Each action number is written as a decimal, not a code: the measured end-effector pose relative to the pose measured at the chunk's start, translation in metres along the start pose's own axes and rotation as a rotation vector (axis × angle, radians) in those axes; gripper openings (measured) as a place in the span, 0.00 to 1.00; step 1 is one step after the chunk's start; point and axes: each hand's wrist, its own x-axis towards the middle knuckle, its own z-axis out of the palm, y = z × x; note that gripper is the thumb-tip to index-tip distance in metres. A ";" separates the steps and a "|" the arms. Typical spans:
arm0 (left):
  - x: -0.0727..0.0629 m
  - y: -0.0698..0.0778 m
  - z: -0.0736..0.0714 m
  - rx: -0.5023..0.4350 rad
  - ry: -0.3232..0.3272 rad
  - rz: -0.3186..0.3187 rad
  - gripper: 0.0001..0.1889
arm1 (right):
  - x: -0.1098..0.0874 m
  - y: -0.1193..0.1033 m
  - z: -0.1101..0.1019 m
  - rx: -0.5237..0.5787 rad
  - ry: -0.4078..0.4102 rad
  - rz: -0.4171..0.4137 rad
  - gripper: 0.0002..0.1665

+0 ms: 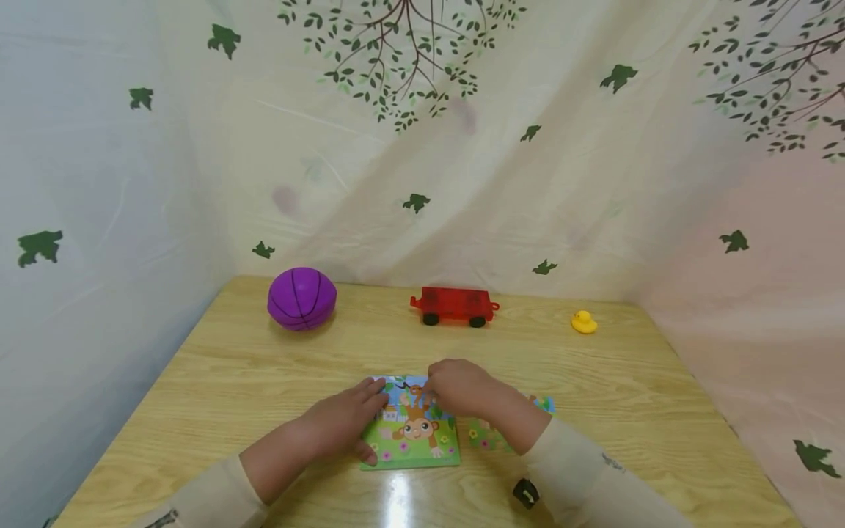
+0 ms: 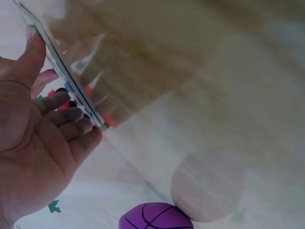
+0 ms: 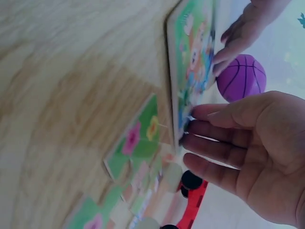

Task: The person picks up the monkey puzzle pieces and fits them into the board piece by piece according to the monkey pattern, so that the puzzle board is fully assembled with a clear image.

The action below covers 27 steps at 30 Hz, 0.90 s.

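A square jigsaw puzzle (image 1: 414, 433) with a cartoon monkey on a green and blue scene lies at the front middle of the table. My left hand (image 1: 346, 419) rests along its left side, fingers over the upper left and thumb by the lower left corner. My right hand (image 1: 461, 387) touches the upper right corner with its fingertips. In the right wrist view, the fingers (image 3: 214, 148) reach nearly straight to the puzzle's edge. Loose puzzle pieces (image 3: 136, 138) with flowers lie on the table right of the puzzle, partly hidden by my right forearm in the head view.
Toward the back of the wooden table (image 1: 218, 389) stand a purple ball (image 1: 302, 299) at left, a red toy wagon (image 1: 455, 304) in the middle and a yellow rubber duck (image 1: 584, 323) at right. A leaf-printed cloth (image 1: 370, 242) hangs behind. A small black object (image 1: 526, 493) is beside my right sleeve.
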 end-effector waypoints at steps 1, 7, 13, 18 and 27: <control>-0.001 0.000 0.001 -0.001 0.010 -0.010 0.54 | -0.002 0.000 -0.001 0.005 -0.019 -0.003 0.12; -0.007 -0.003 0.001 0.057 0.042 -0.026 0.56 | -0.017 -0.003 -0.003 -0.056 -0.113 -0.014 0.25; -0.008 -0.003 -0.003 0.137 0.018 -0.021 0.55 | -0.024 -0.010 -0.001 -0.156 -0.145 0.040 0.29; -0.009 -0.002 -0.005 0.153 -0.005 -0.029 0.54 | -0.025 -0.002 0.002 0.031 -0.069 0.025 0.23; -0.010 0.002 -0.008 0.136 -0.045 -0.028 0.53 | -0.049 0.032 -0.002 0.303 0.055 0.154 0.18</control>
